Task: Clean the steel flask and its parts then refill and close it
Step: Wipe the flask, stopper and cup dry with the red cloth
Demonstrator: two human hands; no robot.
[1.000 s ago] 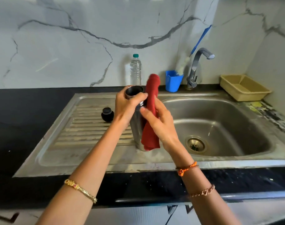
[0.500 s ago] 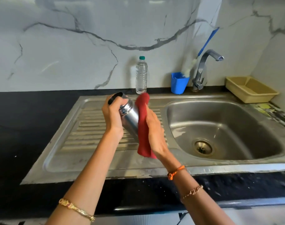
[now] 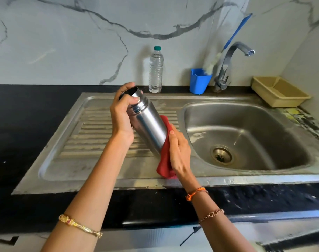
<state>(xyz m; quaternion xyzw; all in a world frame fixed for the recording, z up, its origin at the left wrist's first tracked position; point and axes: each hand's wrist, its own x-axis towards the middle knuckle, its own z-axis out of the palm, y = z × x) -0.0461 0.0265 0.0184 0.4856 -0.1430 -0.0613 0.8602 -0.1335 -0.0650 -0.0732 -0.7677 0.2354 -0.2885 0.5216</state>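
Two hands tilt an open steel flask (image 3: 149, 128) over the drainboard (image 3: 93, 135): left hand (image 3: 122, 115) fingers curl round its neck, right hand (image 3: 179, 151) fingers press a red cloth (image 3: 165, 160) against its base.

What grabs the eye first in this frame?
The steel flask, tilted and open-mouthed, held over the sink's drainboard: the left hand grips its neck and the right hand presses a red cloth to its base. Behind stand a water bottle and a blue cup by the tap.
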